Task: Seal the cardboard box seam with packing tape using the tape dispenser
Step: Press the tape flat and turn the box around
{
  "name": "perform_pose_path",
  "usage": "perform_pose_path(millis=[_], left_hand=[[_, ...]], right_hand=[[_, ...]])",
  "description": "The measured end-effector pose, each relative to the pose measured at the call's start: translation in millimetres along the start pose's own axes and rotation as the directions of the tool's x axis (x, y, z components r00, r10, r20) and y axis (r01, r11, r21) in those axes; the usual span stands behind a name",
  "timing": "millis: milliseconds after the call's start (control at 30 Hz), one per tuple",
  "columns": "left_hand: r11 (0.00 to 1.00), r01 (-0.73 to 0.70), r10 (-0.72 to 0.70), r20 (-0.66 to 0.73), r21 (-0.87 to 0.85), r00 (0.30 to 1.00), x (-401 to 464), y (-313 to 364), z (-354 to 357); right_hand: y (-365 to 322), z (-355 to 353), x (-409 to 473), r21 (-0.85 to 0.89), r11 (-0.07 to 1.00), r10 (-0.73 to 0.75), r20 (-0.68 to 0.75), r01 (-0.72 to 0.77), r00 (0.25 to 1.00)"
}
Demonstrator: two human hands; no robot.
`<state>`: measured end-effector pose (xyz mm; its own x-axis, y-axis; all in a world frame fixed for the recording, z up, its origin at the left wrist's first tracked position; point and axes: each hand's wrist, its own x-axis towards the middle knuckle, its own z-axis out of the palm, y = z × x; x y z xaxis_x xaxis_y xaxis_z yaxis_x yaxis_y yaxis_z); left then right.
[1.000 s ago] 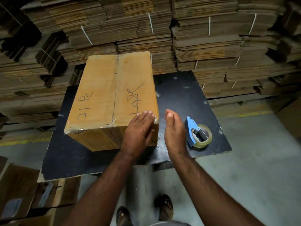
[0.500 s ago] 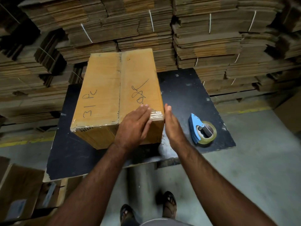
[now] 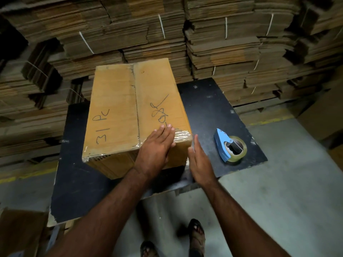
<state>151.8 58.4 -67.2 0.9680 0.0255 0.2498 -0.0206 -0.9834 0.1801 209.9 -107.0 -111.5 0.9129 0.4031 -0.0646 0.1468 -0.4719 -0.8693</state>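
On the black table point(image 3: 213, 104) sits the cardboard box point(image 3: 118, 108), its long axis running away from the person, slightly tilted to the right at the far end, with the centre seam point(image 3: 136, 101) following that same line. Clear packing tape point(image 3: 182, 135) wraps the near top edge, wrinkled at the near right corner. The left hand point(image 3: 155, 153) lies flat over that near edge, fingers point(image 3: 165, 132) straight and together, pressing on the tape. The right hand point(image 3: 199, 160) stands edge-on just beside the box's right near corner, fingers straight, holding nothing. The blue tape dispenser point(image 3: 229, 145) lies on the table to the right, well apart from the box, its nose pointing away from the person, roll toward the table's near edge. Stacked flat cartons point(image 3: 222, 43) fill the background
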Motion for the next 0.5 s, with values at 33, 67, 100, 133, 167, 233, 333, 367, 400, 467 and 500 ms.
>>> perform_pose_path(millis=[33,67,100,133,167,233,333,367,400,467,500], left_hand=[[1.0,-0.001,0.001,0.0,0.005,1.0,1,1,-1],[1.0,0.002,-0.002,-0.014,0.019,1.0,1,2,-2],[0.999,0.002,-0.001,-0.03,0.034,1.0,1,2,0],[0.999,0.006,-0.004,-0.036,0.035,0.999,2,2,1],[1.0,-0.002,0.003,-0.029,0.029,1.0,2,1,3],[0.999,-0.031,0.032,-0.022,0.039,0.999,1,-4,6],[0.997,-0.042,0.04,0.038,0.063,0.998,1,-6,3],[0.997,-0.038,0.035,0.044,0.064,0.998,1,-7,1],[0.997,-0.031,0.028,0.058,0.068,0.998,0,-5,-2],[0.997,-0.024,0.018,0.085,0.069,0.996,-1,-3,-6],[0.997,-0.026,0.019,0.088,0.078,0.996,-1,-3,-6]], right_hand=[[-11,1,-6,0.088,0.996,0.012,-0.079,-0.005,0.997],[-26,4,-9,0.175,0.985,0.024,-0.15,0.002,0.988],[-42,9,-9,0.247,0.969,0.042,-0.195,0.008,0.98],[-58,14,-7,0.29,0.957,0.078,-0.213,-0.013,0.974],[-69,21,0,0.314,0.948,0.124,-0.225,-0.048,0.967],[-81,33,18,0.346,0.931,0.212,-0.25,-0.117,0.945],[-76,31,43,0.405,0.899,0.283,-0.245,-0.167,0.927],[-72,27,47,0.436,0.879,0.308,-0.214,-0.192,0.927],[-67,23,49,0.477,0.853,0.333,-0.183,-0.213,0.925],[-63,21,42,0.56,0.8,0.376,-0.187,-0.216,0.907],[-63,25,37,0.578,0.793,0.379,-0.221,-0.192,0.899]])
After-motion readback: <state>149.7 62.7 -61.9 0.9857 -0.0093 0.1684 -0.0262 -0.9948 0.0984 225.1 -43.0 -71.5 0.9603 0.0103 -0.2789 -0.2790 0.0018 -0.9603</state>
